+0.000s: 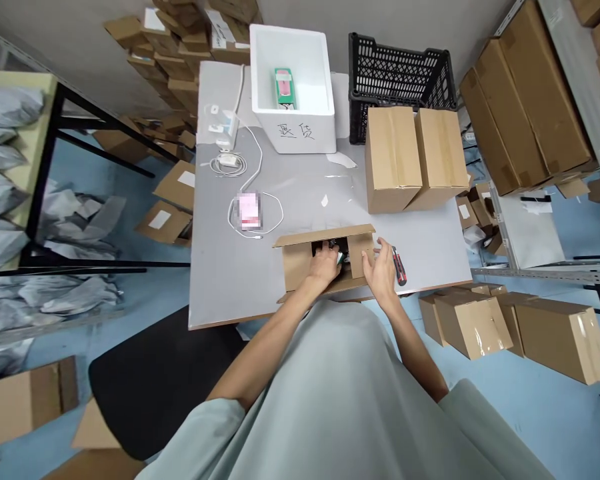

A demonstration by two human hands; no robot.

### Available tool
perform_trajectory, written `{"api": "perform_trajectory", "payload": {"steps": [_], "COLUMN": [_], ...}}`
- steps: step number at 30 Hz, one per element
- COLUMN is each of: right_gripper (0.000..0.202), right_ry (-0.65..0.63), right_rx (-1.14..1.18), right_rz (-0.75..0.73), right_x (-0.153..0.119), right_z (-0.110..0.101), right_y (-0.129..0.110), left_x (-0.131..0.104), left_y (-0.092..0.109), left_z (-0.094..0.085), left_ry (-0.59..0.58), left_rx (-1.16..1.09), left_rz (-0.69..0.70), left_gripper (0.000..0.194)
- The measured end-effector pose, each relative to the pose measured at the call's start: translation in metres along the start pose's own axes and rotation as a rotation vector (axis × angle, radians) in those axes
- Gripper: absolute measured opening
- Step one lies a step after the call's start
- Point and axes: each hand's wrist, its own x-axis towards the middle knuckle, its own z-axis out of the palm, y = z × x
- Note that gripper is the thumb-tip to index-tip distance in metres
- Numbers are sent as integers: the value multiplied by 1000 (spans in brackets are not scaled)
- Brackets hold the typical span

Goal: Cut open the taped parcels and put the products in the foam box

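Observation:
An opened cardboard box (297,265) lies at the table's front edge with its flaps spread. My left hand (325,263) reaches into its opening, the fingertips among dark contents and a small white-and-green item (340,257). What those fingers grip, if anything, is hidden. At the box's right end, my right hand (380,270) rests against the side flap (357,256), fingers apart and holding nothing. Just right of that hand lies a red-and-black box cutter (399,268).
A white foam bin (300,130) holding a green-and-pink packet (284,88), a black crate (395,73) and two closed cartons (394,160) stand at the back. Cables (229,164) and a blurred pink item (249,211) lie left. A black chair (165,373) stands front left.

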Motion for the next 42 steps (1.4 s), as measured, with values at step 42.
{"api": "perform_trajectory", "payload": {"steps": [42], "right_gripper": [70], "right_ry": [-604], "right_rx": [1175], "right_rz": [677], "right_x": [-36], "right_z": [-16], "right_y": [-103], "left_x": [-66], "left_y": [-113], "left_z": [-119], "left_ry": [490], "left_rx": [-1500], "left_rz": [335], "left_gripper": [64]}}
